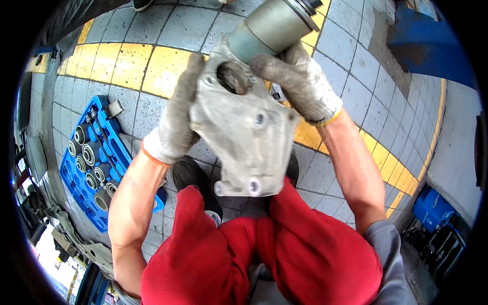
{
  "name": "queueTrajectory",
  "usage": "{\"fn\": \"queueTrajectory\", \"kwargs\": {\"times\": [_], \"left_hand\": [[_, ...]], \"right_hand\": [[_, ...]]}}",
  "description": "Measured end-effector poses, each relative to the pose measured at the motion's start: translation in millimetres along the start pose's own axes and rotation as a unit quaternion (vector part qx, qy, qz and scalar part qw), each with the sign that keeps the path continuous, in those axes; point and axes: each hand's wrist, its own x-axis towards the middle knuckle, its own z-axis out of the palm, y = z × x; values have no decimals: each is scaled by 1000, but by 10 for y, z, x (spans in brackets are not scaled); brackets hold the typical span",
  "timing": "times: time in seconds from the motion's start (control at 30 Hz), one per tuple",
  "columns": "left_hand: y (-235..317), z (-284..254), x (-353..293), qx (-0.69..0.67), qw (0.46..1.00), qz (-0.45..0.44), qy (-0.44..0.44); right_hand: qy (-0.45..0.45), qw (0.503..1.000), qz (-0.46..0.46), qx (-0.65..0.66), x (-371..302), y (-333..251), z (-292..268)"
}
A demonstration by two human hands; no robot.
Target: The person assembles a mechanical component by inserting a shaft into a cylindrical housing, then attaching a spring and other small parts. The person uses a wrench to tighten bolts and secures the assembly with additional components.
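Note:
Between my knees I hold up a grey cast-metal bracket (249,137) with bolt holes and a large round opening near its upper end. A thick metal cylinder (272,30) adjoins its top and points up to the right; whether the two are joined is hidden. My left hand (180,112), in a dirty grey-and-white knit glove, closes round the bracket's left edge. In a matching glove, my right hand (302,84) grips the upper right where bracket and cylinder meet, its thumb lying across the front. The fingers behind both parts are hidden.
A blue tool case (114,142) with several round metal sleeves and rods lies on the tiled floor at left. Yellow tiles (168,68) cross the floor. A blue metal structure (432,46) stands at far right, with a blue box (432,208) below. Another person's leg (76,18) shows upper left.

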Motion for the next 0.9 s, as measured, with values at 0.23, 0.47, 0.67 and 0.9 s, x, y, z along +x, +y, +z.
{"fn": "queueTrajectory", "kwargs": {"times": [0.23,0.47,0.67,0.9], "left_hand": [[-181,153,-43,171,985,22,-20],[-145,167,-99,295,955,21,-5],[-111,263,-166,345,938,1,43],[-138,284,-187,376,921,-28,98]], "right_hand": [[65,985,99,124,-108,97,85],[26,979,121,164,-134,70,-3],[29,976,125,174,-139,73,-26],[48,964,133,225,-195,-3,12]]}}
